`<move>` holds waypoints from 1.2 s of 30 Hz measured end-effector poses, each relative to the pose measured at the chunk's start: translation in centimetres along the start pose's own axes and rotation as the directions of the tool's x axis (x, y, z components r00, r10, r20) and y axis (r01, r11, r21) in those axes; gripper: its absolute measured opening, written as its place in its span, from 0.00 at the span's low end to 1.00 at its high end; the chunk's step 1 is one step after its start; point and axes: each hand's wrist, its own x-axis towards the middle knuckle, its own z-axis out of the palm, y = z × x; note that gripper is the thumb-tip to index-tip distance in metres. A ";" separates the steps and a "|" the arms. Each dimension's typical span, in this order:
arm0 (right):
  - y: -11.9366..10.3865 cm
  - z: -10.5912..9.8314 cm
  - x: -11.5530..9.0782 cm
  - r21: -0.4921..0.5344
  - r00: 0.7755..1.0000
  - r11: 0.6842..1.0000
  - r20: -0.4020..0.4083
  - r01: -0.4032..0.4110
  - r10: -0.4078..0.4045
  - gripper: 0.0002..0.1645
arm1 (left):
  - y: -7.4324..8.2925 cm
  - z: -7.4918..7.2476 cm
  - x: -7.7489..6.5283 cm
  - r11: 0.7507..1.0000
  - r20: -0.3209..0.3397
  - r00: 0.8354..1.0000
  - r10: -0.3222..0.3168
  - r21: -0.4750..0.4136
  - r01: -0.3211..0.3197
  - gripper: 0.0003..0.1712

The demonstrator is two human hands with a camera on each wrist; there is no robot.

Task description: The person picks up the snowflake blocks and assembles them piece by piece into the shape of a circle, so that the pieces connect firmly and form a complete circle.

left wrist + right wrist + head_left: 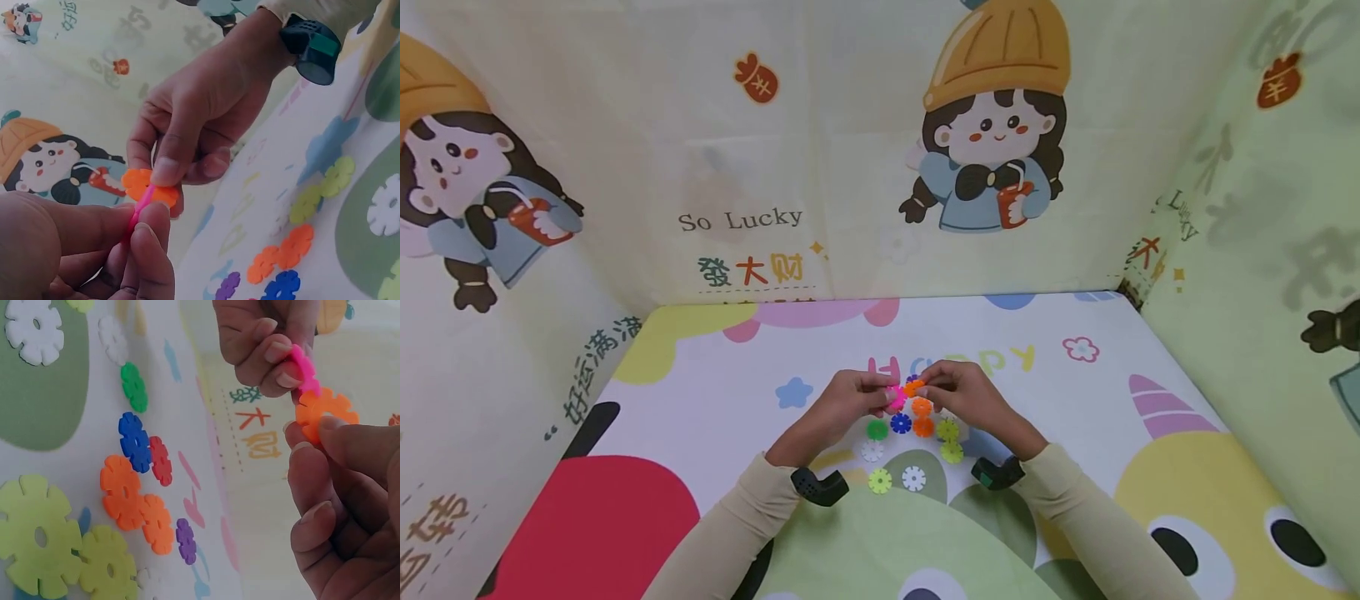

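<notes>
My left hand [859, 395] pinches a pink notched plastic disc [305, 370], a snowflake-shaped building piece. My right hand [968, 395] holds an orange notched disc [342, 407] between thumb and fingers. The two discs meet edge to edge at an angle, the pink one seen edge-on in the left wrist view and overlapping the orange one's rim. Both hands are raised over the far part of the table, fingertips close together. Below them lie a blue disc [134, 442], a red disc [160, 461], two orange discs, one of them nearer [120, 492], and a purple disc [185, 541].
More loose discs lie toward me: a green disc [877, 429], yellow-green discs [951, 452] on the right, and white discs [913, 477]. The table [715, 425] has a printed cartoon cover. Patterned cloth [850, 167] stands behind and on both sides.
</notes>
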 end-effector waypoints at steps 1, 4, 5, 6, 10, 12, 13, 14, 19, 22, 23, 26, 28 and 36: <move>0.0 0.0 0.0 0.003 1.000 1.000 0.007 -0.001 0.001 0.07 | 0.1 0.0 0.0 1.000 0.002 1.000 -0.006 -0.018 0.006 0.18; -0.1 -0.1 0.0 -0.005 1.000 1.000 0.015 0.005 -0.005 0.06 | 0.4 0.1 -0.1 0.999 -0.006 1.000 -0.003 -0.032 0.003 0.17; -0.1 -0.1 0.0 -0.009 1.000 1.000 0.016 0.002 -0.002 0.06 | 0.6 0.1 -0.1 0.999 -0.011 1.000 -0.004 -0.034 0.004 0.17; -0.1 -0.1 0.0 -0.005 1.000 1.000 0.016 0.004 -0.004 0.05 | 0.6 0.2 -0.1 0.999 -0.013 1.000 -0.004 -0.033 0.004 0.17; -0.1 0.1 0.0 -0.005 0.999 0.999 0.023 0.038 -0.038 0.04 | 1.0 0.3 -0.1 1.000 -0.020 1.000 -0.005 -0.013 0.005 0.16; -0.2 0.2 0.0 -0.010 0.997 0.998 0.029 0.067 -0.066 0.04 | 1.0 0.2 0.0 1.000 -0.021 1.000 -0.002 -0.001 0.002 0.15; -0.2 0.3 0.0 -0.019 0.996 0.996 0.031 0.083 -0.082 0.04 | 1.1 0.1 0.0 1.000 -0.021 1.000 0.000 0.003 0.000 0.15; -0.2 0.3 0.1 -0.028 0.995 0.995 0.038 0.097 -0.096 0.04 | 1.1 0.1 0.0 1.000 -0.017 1.000 -0.001 0.007 0.001 0.15; -0.4 0.6 0.4 -0.059 0.989 0.990 0.083 0.130 -0.125 0.04 | 1.1 -0.3 -0.1 0.999 0.010 1.000 -0.021 0.024 0.020 0.14; -0.4 0.8 0.5 -0.050 0.989 0.991 0.092 0.121 -0.116 0.04 | 1.2 -0.5 -0.2 0.999 0.019 0.999 -0.025 0.036 0.024 0.15; -0.4 0.9 0.5 -0.050 0.990 0.992 0.085 0.116 -0.111 0.04 | 1.1 -0.5 -0.2 0.999 0.022 0.999 -0.024 0.039 0.023 0.15; -0.4 1.0 0.6 -0.057 0.992 0.992 0.062 0.111 -0.107 0.05 | 1.1 -0.6 -0.3 0.999 0.031 0.999 -0.034 0.041 0.033 0.16; -0.4 1.0 0.6 -0.074 0.992 0.991 0.059 0.112 -0.108 0.05 | 1.0 -0.6 -0.3 0.997 0.041 0.998 -0.040 0.061 0.038 0.17; 0.2 0.9 0.9 -0.198 0.993 0.978 0.107 0.070 -0.049 0.12 | -0.4 -0.6 -0.2 0.997 0.053 0.997 -0.048 0.057 0.045 0.13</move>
